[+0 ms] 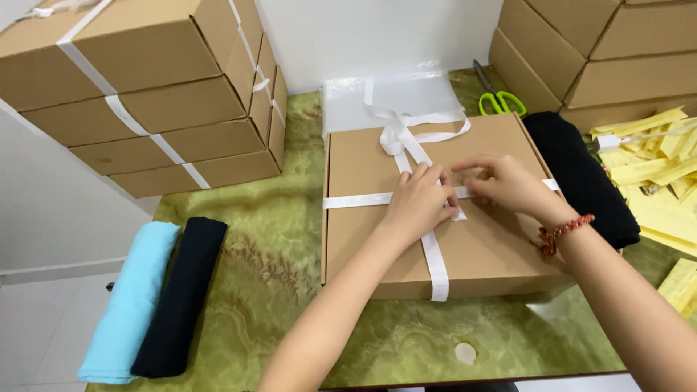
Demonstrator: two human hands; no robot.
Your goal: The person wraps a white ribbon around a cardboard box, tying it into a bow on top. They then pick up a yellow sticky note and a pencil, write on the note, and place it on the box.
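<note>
White ribbon [435,255] is pinched between my fingers where its two bands cross on the lid of the flat cardboard box [370,243]. My left hand [420,203] is closed over the crossing, fingertips pressing the ribbon down against the lid. My right hand [501,181] comes in from the box's right side, thumb and forefinger nipping the crosswise band just beside the left hand. Loose ribbon ends lie in a loop on the far edge of the box, not yet pulled tight.

I judge this to be the tying step: the ribbon is wrapped lengthwise and crosswise, and the crossing is being held. The next move calls for keeping tension at the crossing while the loose ends are worked, or the bands will slacken.

Beyond the box lies a clear plastic bag [406,91], and right of that, green-handled scissors [497,98]. Just right of the box sits a folded black cloth [588,181], then yellow paper strips [653,174]. Left of the box, well apart on the green marble table [276,290], lie a light blue roll [127,305] and a black roll [178,297] side by side. Ribbon-tied boxes [160,94] are stacked to the far left.
</note>
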